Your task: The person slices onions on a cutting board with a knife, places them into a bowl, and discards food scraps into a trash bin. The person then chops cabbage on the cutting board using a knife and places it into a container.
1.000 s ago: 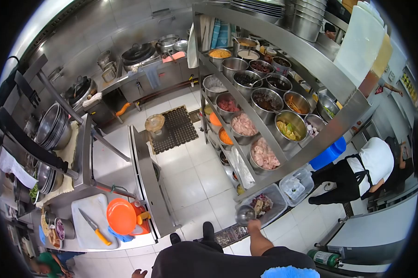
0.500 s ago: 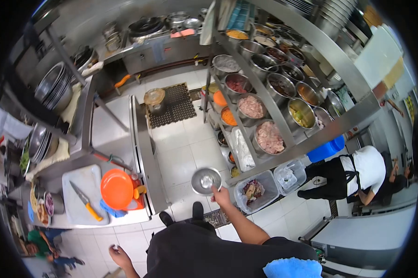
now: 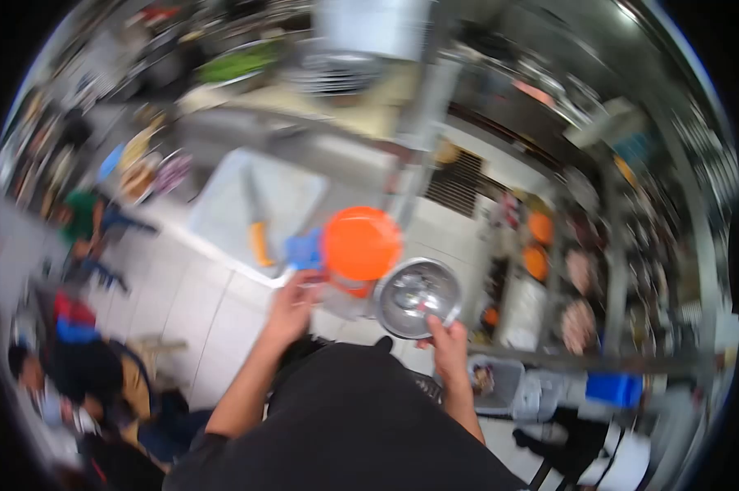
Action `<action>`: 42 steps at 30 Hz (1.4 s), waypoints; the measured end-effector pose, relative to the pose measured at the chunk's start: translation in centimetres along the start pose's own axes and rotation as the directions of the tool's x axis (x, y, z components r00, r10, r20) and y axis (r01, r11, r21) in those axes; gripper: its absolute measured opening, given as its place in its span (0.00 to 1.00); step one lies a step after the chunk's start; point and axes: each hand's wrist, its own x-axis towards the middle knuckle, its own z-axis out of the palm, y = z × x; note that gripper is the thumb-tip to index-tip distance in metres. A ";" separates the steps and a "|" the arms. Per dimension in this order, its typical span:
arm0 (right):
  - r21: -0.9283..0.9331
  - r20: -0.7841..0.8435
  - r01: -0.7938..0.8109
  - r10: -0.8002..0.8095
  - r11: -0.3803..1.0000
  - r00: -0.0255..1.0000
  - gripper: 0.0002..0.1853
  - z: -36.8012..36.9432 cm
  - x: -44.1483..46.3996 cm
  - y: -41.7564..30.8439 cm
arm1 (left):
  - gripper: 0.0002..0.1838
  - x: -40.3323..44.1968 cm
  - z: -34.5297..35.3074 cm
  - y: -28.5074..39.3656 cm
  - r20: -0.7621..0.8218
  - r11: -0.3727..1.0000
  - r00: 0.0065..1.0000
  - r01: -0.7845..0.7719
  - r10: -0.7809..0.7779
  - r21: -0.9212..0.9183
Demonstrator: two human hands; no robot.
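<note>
Steel kitchen counter [image 3: 349, 168], blurred: beyond its near right corner, I see my right hand [image 3: 446, 342] gripping a round silver metal bowl [image 3: 417, 288] by its rim, mouth up, circular. My left hand [image 3: 292, 311], half-curled near a round orange plastic dish [image 3: 361, 245], holds something or nothing; I cannot tell.

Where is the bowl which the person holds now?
Near the middle of the head view, the metal bowl is in the right hand, lower right of the orange dish.
</note>
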 end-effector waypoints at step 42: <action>-0.803 -0.290 -0.289 0.082 0.521 0.953 0.23 28.2 -4.7 5.3 | 0.13 40.0 -3.4 -13.9 0.462 0.987 0.872 0.131 -0.161 0.097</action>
